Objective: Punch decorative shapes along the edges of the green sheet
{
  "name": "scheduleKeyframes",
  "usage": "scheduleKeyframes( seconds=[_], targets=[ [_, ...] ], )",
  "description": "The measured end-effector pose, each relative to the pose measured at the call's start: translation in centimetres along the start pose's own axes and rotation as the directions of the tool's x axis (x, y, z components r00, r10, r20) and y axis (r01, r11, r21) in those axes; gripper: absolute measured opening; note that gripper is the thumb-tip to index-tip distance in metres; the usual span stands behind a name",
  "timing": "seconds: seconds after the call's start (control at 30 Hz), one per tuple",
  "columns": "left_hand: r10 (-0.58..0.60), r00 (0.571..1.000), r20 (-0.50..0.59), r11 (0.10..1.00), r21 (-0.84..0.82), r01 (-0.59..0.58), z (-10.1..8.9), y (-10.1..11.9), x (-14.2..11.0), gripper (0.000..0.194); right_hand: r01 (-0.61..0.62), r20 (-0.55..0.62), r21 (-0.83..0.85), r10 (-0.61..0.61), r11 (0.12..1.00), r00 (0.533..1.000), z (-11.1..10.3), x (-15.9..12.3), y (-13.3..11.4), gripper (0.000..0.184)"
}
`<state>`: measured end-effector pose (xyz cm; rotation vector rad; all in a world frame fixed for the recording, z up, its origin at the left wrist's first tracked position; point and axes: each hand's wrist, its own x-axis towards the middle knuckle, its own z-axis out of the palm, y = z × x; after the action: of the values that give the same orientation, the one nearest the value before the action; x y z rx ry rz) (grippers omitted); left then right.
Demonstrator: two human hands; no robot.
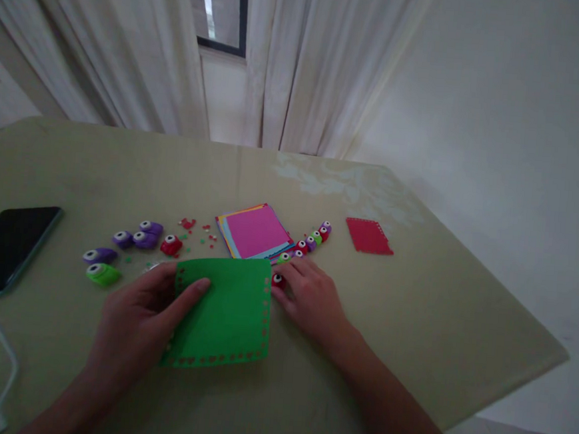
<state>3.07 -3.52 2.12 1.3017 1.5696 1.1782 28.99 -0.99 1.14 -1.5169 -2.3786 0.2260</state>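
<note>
My left hand (pixel 136 318) pinches a green square of paper (pixel 227 306) by its left side, thumb on top. Small shapes, some of them hearts, are punched along the left, right and bottom edges of the paper. My right hand (pixel 313 299) rests at the near end of a row of small eyed pieces (pixel 316 237), beyond the paper's right edge. Its thumb and index finger close around a small red eyed piece (pixel 278 279), partly hidden. The row holds red, purple and green pieces, each with a white eye.
A stack of coloured paper squares (pixel 258 231) lies behind the green one. To the right is a red punched paper (pixel 369 236). Larger purple eyed pieces (pixel 146 236), a green one (pixel 102 274) and tiny paper cutouts (pixel 187 223) lie left, near a tablet (pixel 9 248) and white cable (pixel 5 355).
</note>
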Motion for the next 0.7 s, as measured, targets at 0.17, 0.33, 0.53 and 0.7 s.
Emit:
scheduleKeyframes(
  seconds=[0.17,0.33,0.53,0.7],
  targets=[
    [0.025,0.997,-0.072,1.0,0.017,-0.023,0.3,1.1,-1.0,0.031,0.047,-0.123,-0.073,-0.055,0.996,0.991,1.0,0.6,0.4,0.018],
    [0.02,0.995,-0.101,1.0,-0.021,-0.022,0.4,1.4,-1.0,0.028,0.06,-0.138,-0.097,-0.073,0.993,0.988,1.4,1.2,0.9,0.02],
    [0.055,0.998,-0.038,0.998,-0.026,-0.056,0.2,1.2,-0.9,0.028,-0.024,-0.153,-0.091,0.01,0.996,0.988,1.6,1.4,1.2,0.016],
    [0.071,0.994,-0.082,0.997,0.001,-0.071,0.3,1.3,-1.3,0.029,-0.056,-0.29,0.208,0.116,0.977,0.95,0.6,0.9,0.6,0.015]
  ],
)
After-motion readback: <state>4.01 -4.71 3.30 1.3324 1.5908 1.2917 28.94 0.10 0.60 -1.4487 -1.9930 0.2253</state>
